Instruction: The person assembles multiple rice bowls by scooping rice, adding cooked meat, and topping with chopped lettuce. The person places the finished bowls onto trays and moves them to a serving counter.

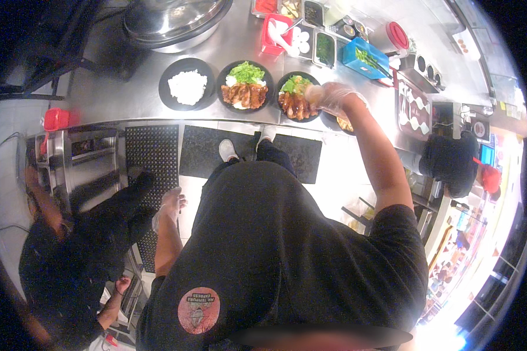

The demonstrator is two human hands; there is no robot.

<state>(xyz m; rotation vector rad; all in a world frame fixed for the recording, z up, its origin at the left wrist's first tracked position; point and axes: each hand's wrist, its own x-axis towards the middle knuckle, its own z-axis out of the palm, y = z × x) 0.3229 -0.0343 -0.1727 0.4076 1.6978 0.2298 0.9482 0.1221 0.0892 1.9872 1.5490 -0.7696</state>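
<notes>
My right hand [332, 98], in a clear glove, reaches over the right side of a dark plate [283, 79] holding green salad and sliced browned cutlet [294, 106]. Motion smears its fingertips, so whether they grip anything does not show. Part of another dark plate [344, 130] with browned food shows below that wrist. To the left stands a second salad-and-cutlet plate [269, 93], then a dark plate [165, 88] with a mound of white rice [187, 87]. My left hand [171, 206], also gloved, hangs away from the counter, fingers loosely bent and apart, holding nothing visible.
A large metal bowl [173, 26] stands at the back left of the steel counter [120, 88]. Behind the plates are a red container [273, 42] with white utensils, a tray of chopped greens [324, 50] and a blue bin [366, 60]. A co-worker [70, 251] is close at left, another person [451, 162] at right.
</notes>
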